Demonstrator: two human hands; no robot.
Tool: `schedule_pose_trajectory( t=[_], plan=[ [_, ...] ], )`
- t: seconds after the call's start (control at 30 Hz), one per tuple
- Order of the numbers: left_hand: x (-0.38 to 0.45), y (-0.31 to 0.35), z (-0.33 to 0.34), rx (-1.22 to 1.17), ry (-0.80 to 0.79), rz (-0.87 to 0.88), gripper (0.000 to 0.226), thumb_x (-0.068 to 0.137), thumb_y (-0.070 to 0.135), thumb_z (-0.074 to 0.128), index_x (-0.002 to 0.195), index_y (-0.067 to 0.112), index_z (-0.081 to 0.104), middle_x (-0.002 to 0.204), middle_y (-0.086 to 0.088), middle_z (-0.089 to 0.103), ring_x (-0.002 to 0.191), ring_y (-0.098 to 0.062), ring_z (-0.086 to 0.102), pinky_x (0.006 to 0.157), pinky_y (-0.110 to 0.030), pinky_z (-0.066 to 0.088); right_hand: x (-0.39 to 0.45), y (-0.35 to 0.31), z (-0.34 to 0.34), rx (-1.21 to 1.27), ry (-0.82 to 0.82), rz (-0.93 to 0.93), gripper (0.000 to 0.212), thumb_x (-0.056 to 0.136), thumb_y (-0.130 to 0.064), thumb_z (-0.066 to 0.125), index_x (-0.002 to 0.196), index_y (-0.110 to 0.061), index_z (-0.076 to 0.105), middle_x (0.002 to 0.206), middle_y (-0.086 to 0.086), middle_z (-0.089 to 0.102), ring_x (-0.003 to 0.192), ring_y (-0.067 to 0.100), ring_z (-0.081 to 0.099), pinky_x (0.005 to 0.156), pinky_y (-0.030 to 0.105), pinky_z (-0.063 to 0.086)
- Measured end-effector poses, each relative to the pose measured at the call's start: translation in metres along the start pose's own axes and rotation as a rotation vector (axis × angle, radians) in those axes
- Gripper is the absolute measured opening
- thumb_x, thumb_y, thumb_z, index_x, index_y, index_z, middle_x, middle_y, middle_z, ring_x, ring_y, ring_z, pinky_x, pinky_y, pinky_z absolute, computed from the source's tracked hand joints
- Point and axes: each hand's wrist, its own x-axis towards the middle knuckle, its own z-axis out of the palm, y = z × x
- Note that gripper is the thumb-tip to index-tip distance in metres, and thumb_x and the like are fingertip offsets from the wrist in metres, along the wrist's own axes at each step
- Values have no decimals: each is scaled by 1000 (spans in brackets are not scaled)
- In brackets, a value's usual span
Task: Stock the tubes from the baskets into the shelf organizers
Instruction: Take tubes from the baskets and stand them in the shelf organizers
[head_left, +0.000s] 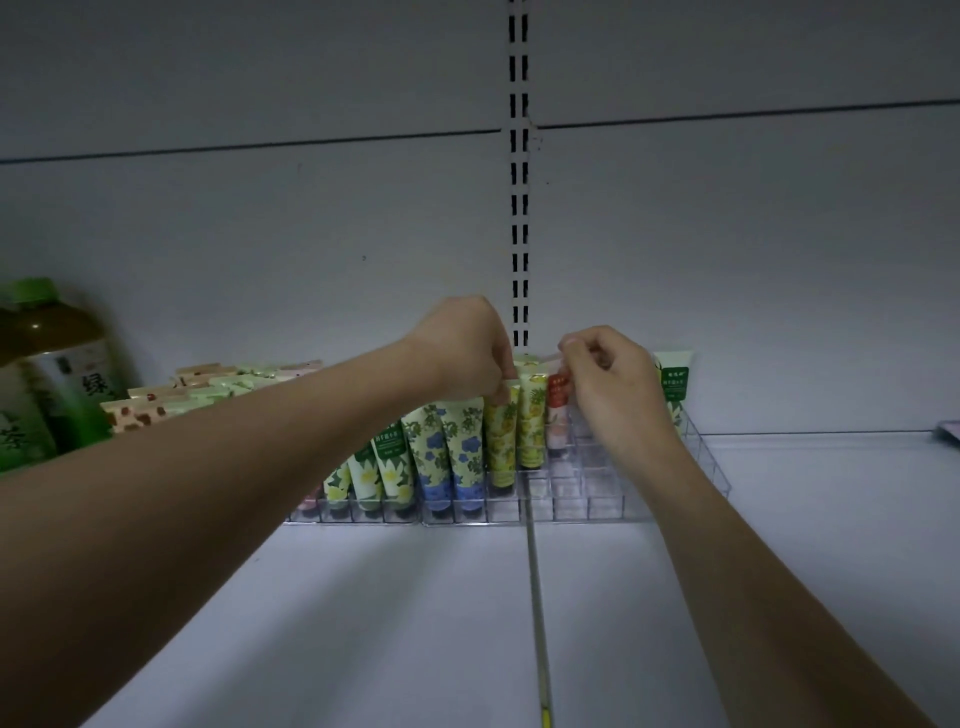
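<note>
A clear shelf organizer (597, 499) with many small cells stands on the white shelf against the back wall. Upright tubes fill its left part: white-flower tubes (384, 467), blue-flower tubes (441, 457) and yellow tubes (530, 421). My left hand (462, 353) pinches the top of a yellow tube (501, 436) in its cell. My right hand (608, 379) holds the top of a red tube (557, 410) just right of the yellow ones. A green-labelled tube (674, 384) stands behind my right hand. No basket is in view.
Large green tea bottles (47, 374) stand at the far left. More tubes (208, 389) fill a row left of my forearm. A slotted upright (518, 182) runs up the back wall. A purple object (948, 434) shows at the right edge.
</note>
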Motion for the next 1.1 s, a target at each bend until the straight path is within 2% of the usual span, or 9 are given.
schedule_pose_trajectory(
  t=[0.17, 0.27, 0.43, 0.53, 0.63, 0.73, 0.83, 0.97, 1.1],
  plan=[
    [-1, 1, -1, 35, -17, 15, 27, 75, 15, 81, 102, 15, 75, 102, 1, 73, 88, -11, 65, 82, -23, 51, 0, -1, -1, -19, 16, -11, 22, 101, -28, 49, 100, -14, 66, 93, 8, 67, 76, 18, 60, 45, 7, 40],
    [-10, 2, -5, 8, 46, 33, 34, 78, 18, 78, 111, 16, 70, 106, 1, 70, 90, -12, 63, 79, -23, 50, -4, -7, 0, -66, 9, -26, 20, 101, -29, 49, 100, -17, 65, 88, 3, 67, 77, 19, 62, 52, 12, 44],
    [-41, -3, 0, 4, 126, -54, 38, 90, 40, 61, 126, 28, 57, 123, 2, 61, 93, -18, 62, 88, -39, 54, -16, -23, -2, -204, -32, -28, 16, 99, -29, 51, 98, -21, 66, 86, -10, 64, 82, 11, 62, 77, 33, 55],
    [-65, -7, -9, 49, 123, -113, 40, 90, 46, 54, 127, 32, 55, 125, 3, 62, 96, -20, 63, 90, -41, 52, -24, -46, -7, -379, -180, -67, 20, 97, -36, 50, 101, -26, 67, 93, -10, 67, 86, 12, 63, 83, 41, 55],
    [-93, -7, -23, 101, 129, -152, 44, 90, 50, 49, 130, 31, 53, 129, 0, 60, 114, -24, 56, 96, -42, 47, -45, -76, -17, -610, -365, -82, 28, 97, -42, 48, 116, -29, 64, 105, -2, 69, 94, 18, 62, 88, 38, 52],
    [-129, -3, -29, 96, 106, -161, 46, 93, 51, 47, 132, 27, 53, 130, -4, 60, 116, -26, 54, 97, -41, 46, -76, -103, -24, -790, -458, -109, 36, 98, -42, 47, 126, -25, 62, 126, 3, 65, 110, 24, 60, 94, 37, 49],
    [-171, 3, -29, 120, 78, -148, 43, 93, 48, 46, 126, 25, 59, 127, -8, 61, 113, -29, 56, 90, -36, 46, -113, -128, -26, -888, -511, -138, 35, 98, -39, 45, 122, -23, 65, 129, 7, 63, 113, 28, 58, 93, 35, 48],
    [-231, 7, -18, 55, 56, -157, 31, 93, 44, 48, 102, 19, 65, 98, -5, 63, 87, -24, 58, 67, -29, 43, -170, -151, -27, -858, -545, -133, 31, 98, -34, 47, 114, -17, 67, 119, 10, 65, 101, 26, 59, 87, 35, 49],
    [-296, -2, 16, -72, 23, -213, 30, 90, 42, 54, 102, 19, 68, 98, -6, 68, 91, -28, 61, 80, -34, 50, -230, -148, -27, -752, -536, -122, 31, 97, -36, 49, 114, -18, 67, 120, 4, 66, 103, 23, 60, 93, 38, 49]
  ],
)
